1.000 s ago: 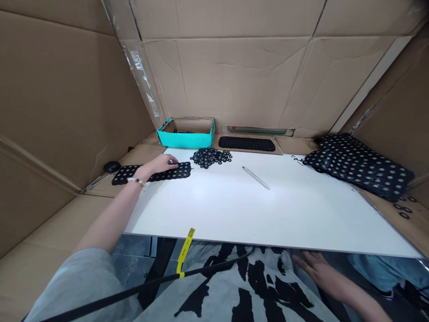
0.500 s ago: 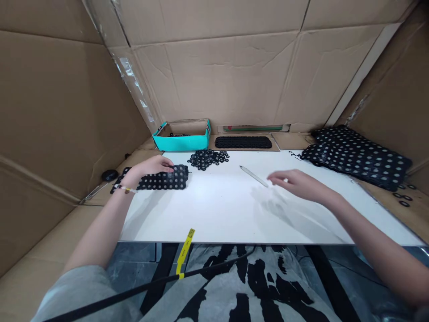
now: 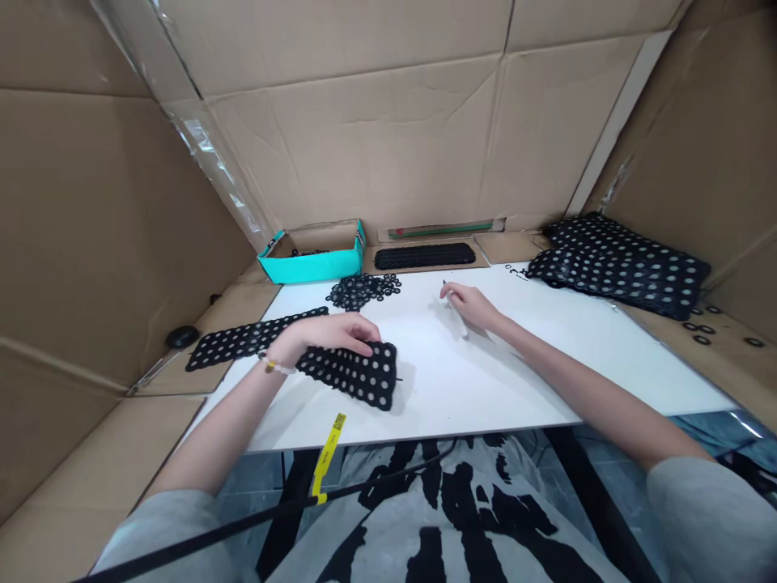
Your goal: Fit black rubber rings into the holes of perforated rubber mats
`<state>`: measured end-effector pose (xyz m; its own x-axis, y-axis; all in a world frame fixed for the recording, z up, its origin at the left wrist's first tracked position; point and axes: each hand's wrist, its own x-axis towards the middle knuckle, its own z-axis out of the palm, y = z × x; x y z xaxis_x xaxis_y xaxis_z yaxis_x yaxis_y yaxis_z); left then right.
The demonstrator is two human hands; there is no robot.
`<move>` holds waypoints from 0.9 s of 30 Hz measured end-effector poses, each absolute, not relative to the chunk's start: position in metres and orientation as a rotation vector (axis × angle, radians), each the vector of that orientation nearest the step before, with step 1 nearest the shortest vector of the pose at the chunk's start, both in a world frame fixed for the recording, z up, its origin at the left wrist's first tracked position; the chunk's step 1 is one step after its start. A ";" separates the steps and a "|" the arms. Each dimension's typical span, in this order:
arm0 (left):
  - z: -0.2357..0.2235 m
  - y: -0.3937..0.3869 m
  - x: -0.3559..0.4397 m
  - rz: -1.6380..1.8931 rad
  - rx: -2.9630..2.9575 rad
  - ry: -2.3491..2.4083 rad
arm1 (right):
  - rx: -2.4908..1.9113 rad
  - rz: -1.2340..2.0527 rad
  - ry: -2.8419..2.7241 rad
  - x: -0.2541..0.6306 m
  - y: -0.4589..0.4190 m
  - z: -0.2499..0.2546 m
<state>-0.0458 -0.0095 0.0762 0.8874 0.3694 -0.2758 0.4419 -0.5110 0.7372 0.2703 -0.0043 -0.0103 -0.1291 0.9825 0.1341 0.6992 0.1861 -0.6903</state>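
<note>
Left hand [image 3: 331, 336]: closed on a black perforated mat [image 3: 358, 375], fingers over its far edge, mat lying on a white board [image 3: 486, 380]. Right hand [image 3: 473, 306]: fingers down on a white pen [image 3: 462, 324]; grip cannot be told. Nearby: second mat [image 3: 255, 338] beside left wrist, black rings [image 3: 363, 291] beyond, teal box [image 3: 312, 265], mat stack [image 3: 616, 267] far right.

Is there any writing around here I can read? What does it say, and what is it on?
Yellow tag: small print and a code-like patch, too small to read.
Green and red strip at the back: too small and blurred to read.
No other text is legible.
</note>
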 end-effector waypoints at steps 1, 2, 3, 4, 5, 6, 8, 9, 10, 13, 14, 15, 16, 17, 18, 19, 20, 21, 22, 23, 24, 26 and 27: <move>0.067 -0.011 -0.036 -0.083 2.179 0.584 | -1.470 0.862 -1.716 0.276 -0.003 -0.010; 0.056 -0.012 -0.026 -0.059 2.193 0.598 | -1.350 1.073 -1.544 0.281 -0.003 -0.010; 0.045 -0.012 -0.015 -0.011 2.211 0.624 | -1.229 1.252 -1.393 0.285 -0.003 -0.010; 0.034 -0.012 -0.004 0.053 2.235 0.674 | -1.127 1.381 -1.271 0.288 -0.004 -0.011; 0.024 -0.011 0.006 0.134 2.259 0.749 | -1.060 1.456 -1.182 0.290 -0.006 -0.012; 0.015 -0.008 0.016 0.228 2.283 0.824 | -1.035 1.476 -1.120 0.290 -0.007 -0.013; 0.002 -0.002 0.034 0.400 2.327 0.942 | -1.057 1.418 -1.066 0.289 -0.010 -0.016; -0.003 0.002 0.041 0.457 2.336 0.972 | -1.064 1.374 -1.068 0.287 -0.012 -0.017; -0.007 0.006 0.047 0.491 2.328 0.991 | -1.059 1.348 -1.083 0.286 -0.013 -0.017; -0.016 0.016 0.060 0.527 2.241 1.035 | -1.053 1.370 -1.160 0.280 -0.016 -0.014; -0.019 0.018 0.063 0.539 2.216 1.049 | -1.066 1.368 -1.204 0.278 -0.018 -0.012; -0.021 0.019 0.064 0.562 2.204 1.062 | -1.084 1.352 -1.256 0.276 -0.019 -0.011; -0.023 0.020 0.066 0.591 2.203 1.070 | -1.105 1.324 -1.309 0.275 -0.021 -0.010; -0.025 0.019 0.067 0.618 2.207 1.068 | -1.126 1.296 -1.359 0.273 -0.023 -0.009; -0.027 0.018 0.067 0.640 2.208 1.059 | -1.147 1.274 -1.400 0.272 -0.025 -0.009; -0.027 0.017 0.068 0.655 2.206 1.044 | -1.169 1.260 -1.427 0.272 -0.027 -0.009; -0.028 0.016 0.068 0.660 2.202 1.023 | -1.189 1.255 -1.442 0.271 -0.029 -0.009; -0.027 0.015 0.069 0.657 2.198 1.004 | -1.208 1.256 -1.446 0.270 -0.030 -0.010; -0.027 0.013 0.069 0.654 2.195 0.991 | -1.221 1.261 -1.440 0.270 -0.031 -0.010; -0.027 0.012 0.070 0.658 2.192 0.989 | -1.229 1.267 -1.429 0.270 -0.032 -0.010; -0.026 0.011 0.070 0.672 2.187 0.997 | -1.230 1.275 -1.412 0.270 -0.032 -0.010; -0.027 0.011 0.072 0.713 2.164 1.027 | -1.219 1.294 -1.374 0.270 -0.031 -0.010; -0.027 0.011 0.072 0.729 2.141 1.042 | -1.214 1.299 -1.357 0.270 -0.031 -0.009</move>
<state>0.0723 0.0108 -0.0273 0.5319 0.8233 0.1981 0.4686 -0.4810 0.7410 0.2702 -0.0306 -0.0093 -0.1413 0.9894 -0.0332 0.0764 -0.0226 -0.9968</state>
